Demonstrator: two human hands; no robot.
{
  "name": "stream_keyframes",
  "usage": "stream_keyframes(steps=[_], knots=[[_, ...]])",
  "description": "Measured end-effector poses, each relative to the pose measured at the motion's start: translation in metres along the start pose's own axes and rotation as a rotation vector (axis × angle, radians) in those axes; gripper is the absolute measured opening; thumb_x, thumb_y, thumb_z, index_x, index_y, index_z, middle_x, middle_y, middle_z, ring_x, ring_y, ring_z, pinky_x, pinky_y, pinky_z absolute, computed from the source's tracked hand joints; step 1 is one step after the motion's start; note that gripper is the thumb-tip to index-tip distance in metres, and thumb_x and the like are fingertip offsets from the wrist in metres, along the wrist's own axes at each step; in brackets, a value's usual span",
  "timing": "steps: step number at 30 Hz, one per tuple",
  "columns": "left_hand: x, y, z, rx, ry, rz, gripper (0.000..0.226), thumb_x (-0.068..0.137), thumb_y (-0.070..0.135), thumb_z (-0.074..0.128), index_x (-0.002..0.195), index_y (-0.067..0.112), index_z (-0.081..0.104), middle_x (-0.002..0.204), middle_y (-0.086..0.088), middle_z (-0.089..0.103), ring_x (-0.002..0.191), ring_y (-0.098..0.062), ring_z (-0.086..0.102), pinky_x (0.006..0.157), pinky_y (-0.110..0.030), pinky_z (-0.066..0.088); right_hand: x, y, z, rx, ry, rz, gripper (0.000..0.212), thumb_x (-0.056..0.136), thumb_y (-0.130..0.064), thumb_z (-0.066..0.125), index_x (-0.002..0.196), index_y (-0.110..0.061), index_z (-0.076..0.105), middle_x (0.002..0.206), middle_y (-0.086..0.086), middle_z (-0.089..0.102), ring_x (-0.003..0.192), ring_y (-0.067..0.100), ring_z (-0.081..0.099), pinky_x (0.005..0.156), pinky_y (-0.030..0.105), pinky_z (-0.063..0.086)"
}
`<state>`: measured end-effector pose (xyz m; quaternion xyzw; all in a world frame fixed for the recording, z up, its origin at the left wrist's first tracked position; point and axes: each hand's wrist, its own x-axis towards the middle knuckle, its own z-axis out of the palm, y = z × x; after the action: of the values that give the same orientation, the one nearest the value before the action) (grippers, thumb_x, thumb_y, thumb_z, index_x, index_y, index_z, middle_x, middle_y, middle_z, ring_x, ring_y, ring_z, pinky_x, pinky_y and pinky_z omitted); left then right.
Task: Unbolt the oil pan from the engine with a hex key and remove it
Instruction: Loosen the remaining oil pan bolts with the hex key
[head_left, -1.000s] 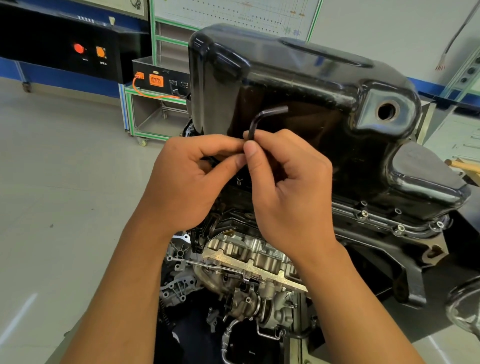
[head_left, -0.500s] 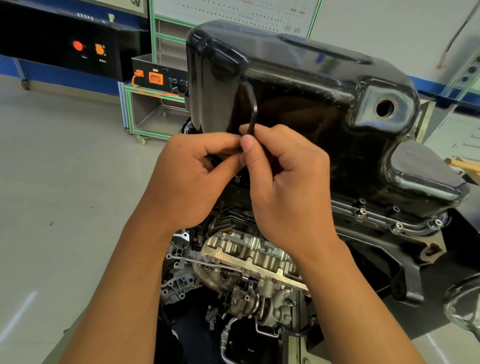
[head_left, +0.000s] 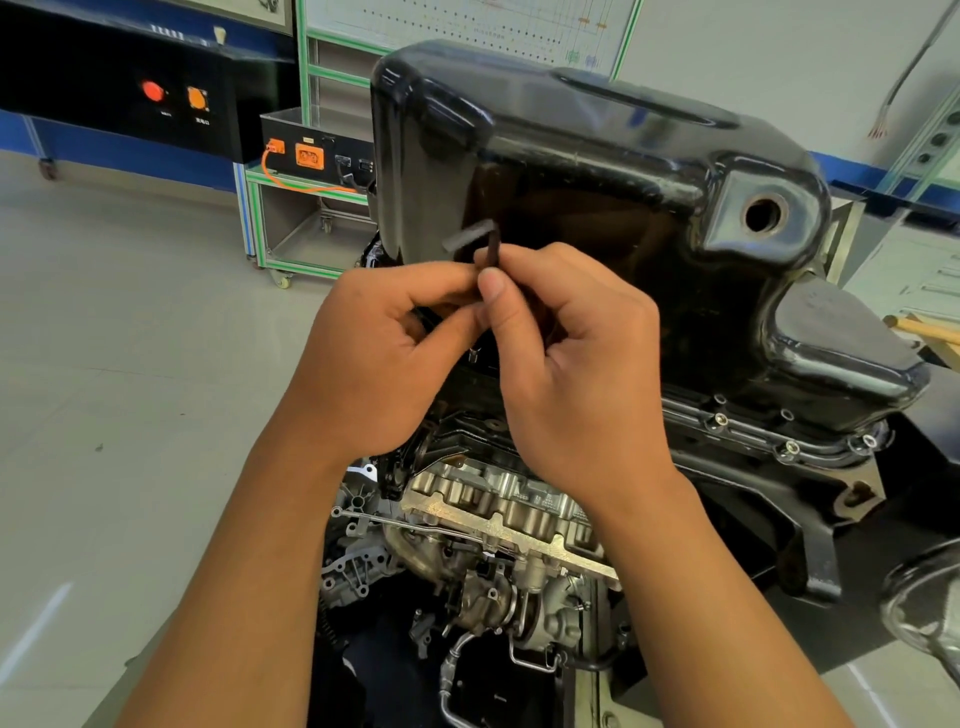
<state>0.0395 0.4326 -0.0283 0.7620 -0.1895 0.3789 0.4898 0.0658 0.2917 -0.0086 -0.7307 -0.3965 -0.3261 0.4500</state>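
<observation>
My left hand (head_left: 379, 358) and right hand (head_left: 576, 374) both pinch the hex key's (head_left: 475, 235) upright shaft, in front of the black oil pan (head_left: 597, 171), above the engine (head_left: 498, 519)

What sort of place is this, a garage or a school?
Probably a vehicle-mechanics training workshop: a bare engine sits with its black oil pan upward, a wiring-diagram board stands behind it, and nearby is a black console with red and orange buttons.
</observation>
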Motion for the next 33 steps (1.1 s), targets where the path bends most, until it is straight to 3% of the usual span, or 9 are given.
stream_keyframes(steps=[5,7,11,15,17,21,24,29,33], knots=[[0.002,-0.002,0.006,0.052,0.135,-0.019,0.004,0.086,0.013,0.073,0.086,0.010,0.074,0.075,0.005,0.071,0.068,-0.010,0.066,0.059,-0.030,0.053,0.001,-0.002,0.001,0.034,0.075,-0.003,0.011,0.090,-0.011,0.073,0.096,-0.003,0.077,0.073,0.000,0.064,0.067,0.010,0.056,0.063,0.021,0.046],[0.003,-0.005,0.010,0.074,0.165,-0.021,0.019,0.085,0.017,0.074,0.079,0.000,0.067,0.070,-0.008,0.065,0.065,-0.025,0.061,0.056,-0.040,0.050,0.002,-0.003,0.001,0.073,0.122,-0.004,0.007,0.086,-0.010,0.078,0.091,-0.005,0.079,0.071,0.000,0.065,0.065,0.009,0.056,0.062,0.018,0.044],[0.003,-0.005,0.006,0.016,0.095,-0.009,0.009,0.089,0.019,0.070,0.093,0.011,0.071,0.081,0.003,0.071,0.074,-0.012,0.067,0.062,-0.031,0.055,0.003,-0.003,0.001,0.053,0.094,0.004,0.008,0.090,-0.008,0.072,0.091,-0.003,0.078,0.073,0.001,0.065,0.067,0.007,0.056,0.063,0.018,0.044],[0.002,-0.005,0.000,-0.057,0.000,-0.002,0.020,0.096,0.014,0.064,0.114,0.020,0.071,0.101,0.010,0.075,0.096,-0.012,0.072,0.083,-0.030,0.059,0.002,-0.002,-0.001,0.016,0.007,0.009,0.016,0.097,-0.008,0.062,0.097,0.002,0.074,0.079,0.010,0.065,0.076,0.021,0.062,0.068,0.040,0.050],[0.001,-0.003,0.002,-0.032,0.060,0.004,0.017,0.093,0.015,0.067,0.105,0.024,0.072,0.093,0.013,0.075,0.087,-0.008,0.072,0.075,-0.025,0.057,0.001,-0.002,-0.002,0.003,-0.015,0.017,0.017,0.098,-0.009,0.060,0.098,0.001,0.073,0.078,0.009,0.064,0.074,0.021,0.061,0.066,0.042,0.049],[0.002,-0.003,0.007,0.076,0.189,0.005,0.009,0.085,0.018,0.075,0.082,0.014,0.068,0.075,0.007,0.068,0.062,-0.010,0.062,0.051,-0.022,0.048,0.003,-0.004,-0.001,0.032,0.085,0.020,0.009,0.090,-0.013,0.073,0.090,-0.005,0.078,0.068,0.000,0.061,0.064,0.010,0.053,0.060,0.025,0.045],[0.002,-0.003,0.010,0.079,0.170,0.006,0.011,0.085,0.016,0.075,0.086,0.017,0.065,0.074,0.013,0.065,0.061,-0.002,0.059,0.051,-0.010,0.041,0.004,-0.003,0.000,0.062,0.136,0.020,0.007,0.088,-0.010,0.075,0.087,-0.004,0.077,0.069,0.000,0.063,0.065,0.007,0.054,0.062,0.020,0.044],[0.000,-0.003,0.004,-0.020,0.001,0.011,0.020,0.097,0.016,0.061,0.115,0.017,0.069,0.099,0.002,0.075,0.090,-0.021,0.073,0.074,-0.041,0.061,0.002,-0.002,-0.001,0.010,0.038,0.002,0.015,0.096,-0.007,0.063,0.099,0.001,0.074,0.077,0.008,0.065,0.073,0.017,0.060,0.066,0.033,0.050],[0.000,0.000,0.006,0.060,0.101,0.033,0.010,0.093,0.016,0.066,0.098,0.014,0.074,0.083,0.004,0.074,0.073,-0.011,0.070,0.062,-0.034,0.058,0.002,-0.003,-0.001,0.005,0.040,0.007,0.016,0.095,-0.012,0.066,0.094,0.001,0.074,0.074,0.008,0.063,0.070,0.019,0.059,0.064,0.038,0.049]])
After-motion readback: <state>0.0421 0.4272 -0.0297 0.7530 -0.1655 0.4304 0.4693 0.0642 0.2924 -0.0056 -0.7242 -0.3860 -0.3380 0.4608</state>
